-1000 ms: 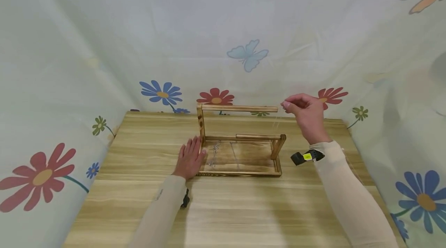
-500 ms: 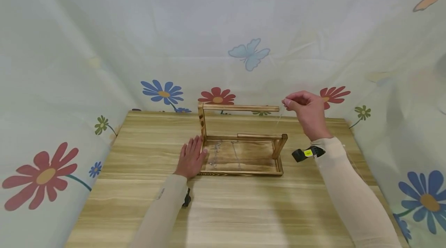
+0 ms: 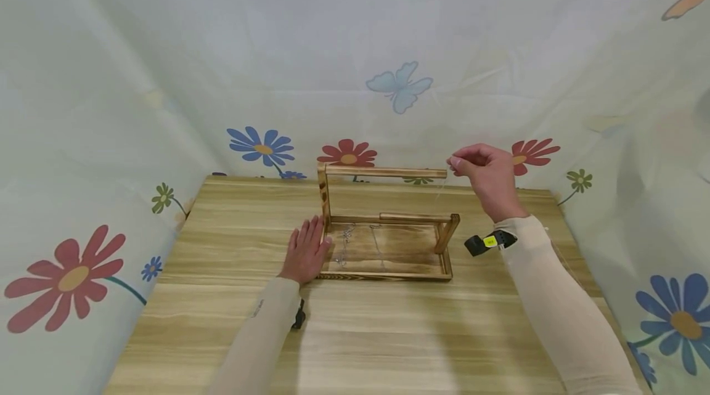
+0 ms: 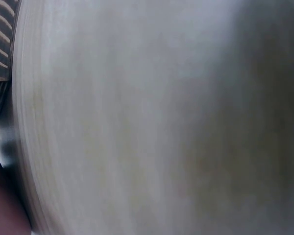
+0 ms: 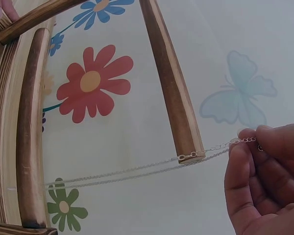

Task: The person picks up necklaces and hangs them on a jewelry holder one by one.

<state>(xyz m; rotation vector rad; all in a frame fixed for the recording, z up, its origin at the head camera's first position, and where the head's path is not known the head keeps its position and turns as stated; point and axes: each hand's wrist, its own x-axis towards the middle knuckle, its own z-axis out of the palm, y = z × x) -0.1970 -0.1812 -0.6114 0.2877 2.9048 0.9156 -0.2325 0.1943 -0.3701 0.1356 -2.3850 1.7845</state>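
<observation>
A wooden jewelry stand (image 3: 388, 276) with a shallow tray base sits on the table. My left hand (image 3: 303, 251) lies with straight fingers against its left end. At the free right end of the upper bar (image 3: 385, 171), my right hand (image 3: 488, 179) pinches a thin silver necklace (image 5: 218, 146) between thumb and fingertips. In the right wrist view the necklace's small links overlap the bar's tip, and its two fine strands run down past the lower bar (image 5: 32, 127). The left wrist view is mostly blurred tabletop.
Two silver chains lie across the tray floor, one bunched chain (image 3: 345, 246) at the left and a straighter chain (image 3: 377, 246) beside it. A short post (image 3: 445, 235) carries the lower bar at the right. Flower-printed cloth (image 3: 399, 31) closes in the table's back and sides.
My right fingertips have shifted slightly left, closer to the upper bar's free end, bringing the necklace with them. My left hand stays at the stand's left end.
</observation>
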